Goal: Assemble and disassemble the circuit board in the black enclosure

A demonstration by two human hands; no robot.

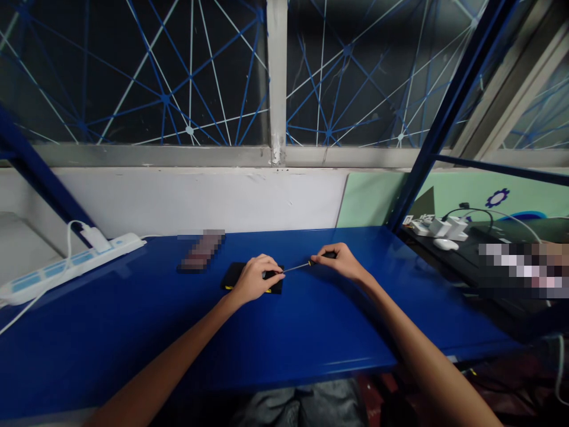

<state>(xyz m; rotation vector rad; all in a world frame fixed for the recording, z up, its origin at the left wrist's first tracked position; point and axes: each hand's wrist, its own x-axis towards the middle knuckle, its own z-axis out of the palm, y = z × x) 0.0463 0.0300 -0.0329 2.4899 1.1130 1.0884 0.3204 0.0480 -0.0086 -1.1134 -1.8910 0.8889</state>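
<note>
A screwdriver (297, 268) with a black handle and a yellow band near the shaft is gripped by my right hand (341, 261). Its thin metal shaft points left, the tip reaching the fingertips of my left hand (258, 280). Those fingers are pinched around a small dark piece (269, 274), too hidden to name. Beneath the left hand, a flat black case (232, 276) with yellow marks along its front edge lies on the blue table (302, 332). The hand covers much of that case.
A white power strip (80, 265) with a plugged-in charger and cable runs along the table's left side. Behind the case lies a blurred-out flat object (202, 252). White chargers (448, 226) and cables sit on a dark surface at right, beyond a blue frame post (418, 166).
</note>
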